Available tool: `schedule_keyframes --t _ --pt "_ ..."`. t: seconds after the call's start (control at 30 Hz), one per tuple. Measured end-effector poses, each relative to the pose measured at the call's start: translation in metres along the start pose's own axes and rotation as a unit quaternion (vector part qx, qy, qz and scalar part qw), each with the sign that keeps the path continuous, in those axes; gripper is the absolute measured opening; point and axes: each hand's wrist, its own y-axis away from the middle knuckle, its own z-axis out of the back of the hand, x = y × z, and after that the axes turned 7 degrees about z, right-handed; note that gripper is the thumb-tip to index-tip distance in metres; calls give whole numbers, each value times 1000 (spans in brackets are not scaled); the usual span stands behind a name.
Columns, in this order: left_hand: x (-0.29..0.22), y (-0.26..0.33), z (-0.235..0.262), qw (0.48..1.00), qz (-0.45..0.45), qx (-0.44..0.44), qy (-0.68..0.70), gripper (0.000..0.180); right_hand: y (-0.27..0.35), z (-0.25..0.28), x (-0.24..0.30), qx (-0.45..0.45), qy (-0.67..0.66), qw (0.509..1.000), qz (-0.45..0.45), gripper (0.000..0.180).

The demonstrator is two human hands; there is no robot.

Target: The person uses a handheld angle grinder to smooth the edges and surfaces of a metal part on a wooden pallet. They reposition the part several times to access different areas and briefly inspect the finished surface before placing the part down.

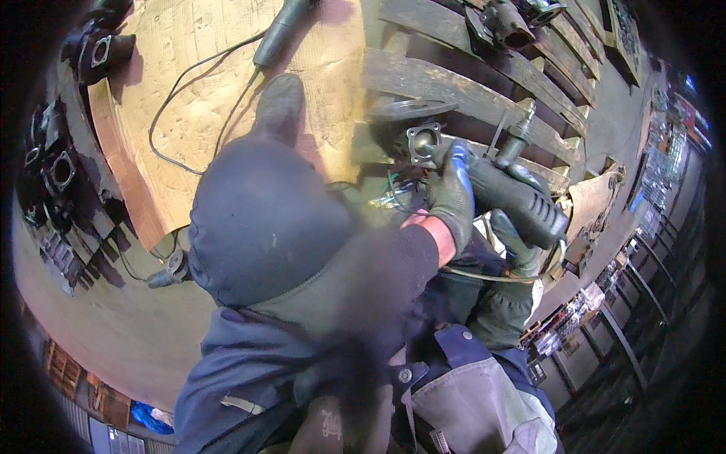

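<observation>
My left hand (451,197), in a grey glove with blue on it, is closed on a dark metal casting (422,142) with a square flange and a round bore. Beside it, my gloved right hand (520,246) wraps the body of a black corded power tool (518,198). A metal chuck-like end (519,138) sticks out from the tool, pointing away from me. Its pale cable (491,278) runs across under my wrists. The tool's front lies close against my left hand; whether they touch, I cannot tell.
A tan board (189,83) lies under my boot (280,102), with a second black corded tool (283,34) on it. More castings are piled at left (64,170). A slatted wooden pallet (446,83) stands ahead, with castings (508,24) on it. A small corded object (174,268) rests by my knee.
</observation>
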Motion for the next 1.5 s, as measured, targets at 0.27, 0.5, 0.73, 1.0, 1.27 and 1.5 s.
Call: schedule_keyframes --t 0.27,0.5,0.73,1.0,1.27,1.5 --pt "-13 32 -7 997 4 -45 -57 93 -3 2 3 -25 -106 994 12 82" --pt "0 -5 0 998 10 13 65 89 -6 -1 3 -13 -83 996 11 82" --pt "8 -19 2 999 -5 14 52 90 -9 0 11 32 -3 999 -22 82" --pt "-4 -10 1 999 -14 19 43 92 -7 5 5 19 -35 999 34 78" --pt "-7 -9 5 999 -17 27 41 94 -18 -6 -2 38 -50 997 46 77" --pt "0 -22 0 998 -21 23 52 96 -14 -5 2 4 -75 997 34 77"
